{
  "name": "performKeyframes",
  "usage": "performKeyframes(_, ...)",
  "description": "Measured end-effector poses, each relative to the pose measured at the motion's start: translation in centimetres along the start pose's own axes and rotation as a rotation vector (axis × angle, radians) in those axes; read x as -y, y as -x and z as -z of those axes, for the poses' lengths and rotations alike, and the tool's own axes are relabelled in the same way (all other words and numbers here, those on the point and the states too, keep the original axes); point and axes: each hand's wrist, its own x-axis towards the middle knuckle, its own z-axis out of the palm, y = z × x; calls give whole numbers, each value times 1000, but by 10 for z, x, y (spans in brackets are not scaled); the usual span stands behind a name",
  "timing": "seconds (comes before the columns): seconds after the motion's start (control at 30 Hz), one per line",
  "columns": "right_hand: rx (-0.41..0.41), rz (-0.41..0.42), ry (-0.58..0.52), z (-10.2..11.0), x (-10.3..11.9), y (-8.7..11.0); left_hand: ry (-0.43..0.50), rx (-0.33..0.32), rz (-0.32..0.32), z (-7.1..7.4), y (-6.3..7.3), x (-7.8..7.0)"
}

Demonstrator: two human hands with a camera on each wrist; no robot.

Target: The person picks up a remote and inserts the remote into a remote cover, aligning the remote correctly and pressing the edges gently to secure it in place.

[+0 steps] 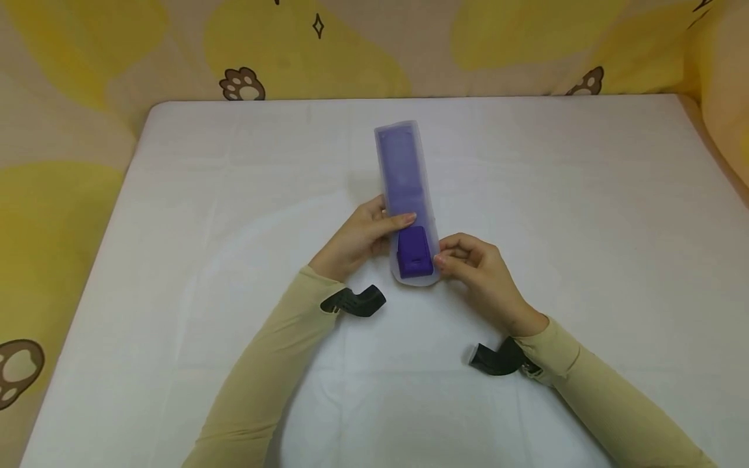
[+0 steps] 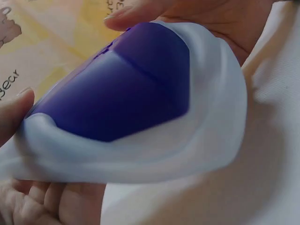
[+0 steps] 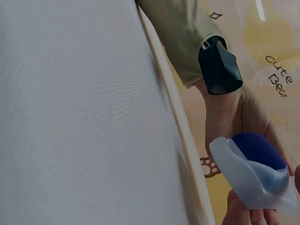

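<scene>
A long, slim purple case (image 1: 400,162) lies inside a translucent whitish sleeve (image 1: 430,195), tilted slightly over the middle of the table. Its near end shows as a darker purple block (image 1: 414,250), bare of the sleeve; the left wrist view shows this purple end (image 2: 136,89) framed by the sleeve's loose, wavy rim (image 2: 211,136). My left hand (image 1: 365,231) grips the sleeved case from the left, thumb across the top and fingers beneath. At the near right edge, my right hand (image 1: 482,270) pinches the sleeve between thumb and curled forefinger.
A white cloth covers the table (image 1: 234,364), whose far edge meets a yellow and beige patterned curtain (image 1: 363,52). Black curved wrist mounts (image 1: 354,301) stick out from both beige sleeves near the cuffs.
</scene>
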Motion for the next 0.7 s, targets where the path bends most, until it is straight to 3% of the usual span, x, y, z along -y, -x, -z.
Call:
performKeyframes(0.33, -30, 13, 73, 0, 0, 0, -77, -24, -56, -8, 0, 3)
performKeyframes(0.5, -53, 34, 87, 0, -1, 0, -83, -64, -119, -11, -1, 4)
performKeyframes(0.7, -67, 50, 74, -1, -2, -1, -98, -107, -137, -12, -2, 5)
